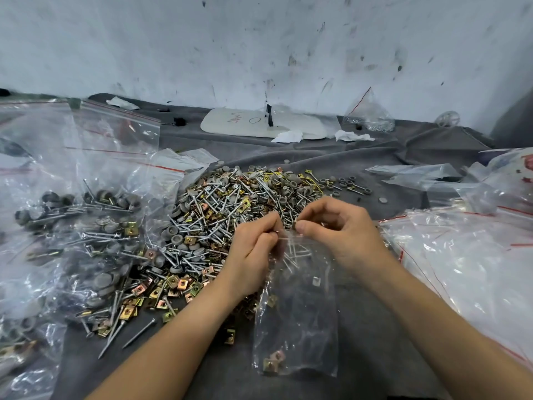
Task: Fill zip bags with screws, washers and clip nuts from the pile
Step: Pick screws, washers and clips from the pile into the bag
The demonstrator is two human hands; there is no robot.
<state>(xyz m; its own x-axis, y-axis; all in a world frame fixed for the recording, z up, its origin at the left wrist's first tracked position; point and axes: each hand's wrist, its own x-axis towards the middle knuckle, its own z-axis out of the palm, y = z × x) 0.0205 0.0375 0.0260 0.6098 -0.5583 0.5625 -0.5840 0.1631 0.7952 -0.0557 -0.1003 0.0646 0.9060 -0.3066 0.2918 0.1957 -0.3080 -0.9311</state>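
Zip bag [297,313] stretches toward 6 o'clock from the hands, with clip nuts [274,360] at its bottom and screws [294,252] near the mouth. Left hand [253,249] and right hand [337,229] each pinch its top edge, fingers curled. Pile [230,209] just beyond at 11 o'clock; filled bags [72,226] at 9 o'clock on the worktop [375,356].

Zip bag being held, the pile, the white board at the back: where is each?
zip bag [300,319], head view, its clear middle.
pile [227,206], head view, its centre.
white board [253,124], head view, its flat face.
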